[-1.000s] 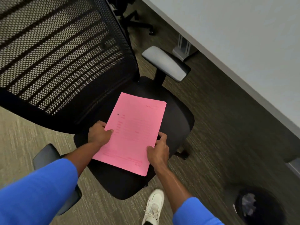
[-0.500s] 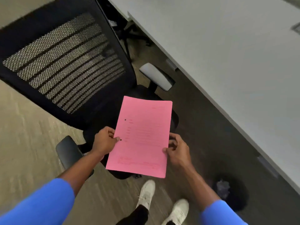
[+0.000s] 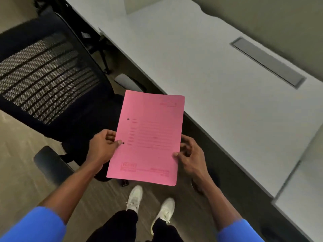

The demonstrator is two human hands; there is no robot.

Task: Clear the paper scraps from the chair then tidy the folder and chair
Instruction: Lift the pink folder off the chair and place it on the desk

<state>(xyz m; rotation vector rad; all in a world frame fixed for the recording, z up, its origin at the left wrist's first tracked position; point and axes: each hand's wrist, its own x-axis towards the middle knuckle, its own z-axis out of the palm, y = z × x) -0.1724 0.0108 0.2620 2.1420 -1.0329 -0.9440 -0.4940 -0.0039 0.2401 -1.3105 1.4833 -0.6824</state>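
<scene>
I hold a pink folder (image 3: pixel 148 137) flat in the air in front of me, closed, with printed lines and two punch holes on its left side. My left hand (image 3: pixel 103 147) grips its left edge with the thumb on top. My right hand (image 3: pixel 190 154) pinches its right edge near the lower corner. The black office chair (image 3: pixel 47 79) with a mesh back stands to the left, below and behind the folder. Most of its seat is hidden by the folder and my left hand. No paper scraps show on the chair.
A long grey desk (image 3: pixel 218 84) runs diagonally on the right, with a metal cable slot (image 3: pixel 267 62). The chair's grey armrest (image 3: pixel 127 82) lies close to the desk edge, the black one (image 3: pixel 52 165) at the lower left. My white shoes (image 3: pixel 134 198) stand on grey carpet.
The folder has come up off the chair seat into the air, held by both hands. My view has risen and swung toward the desk; the waste bin has left the frame.
</scene>
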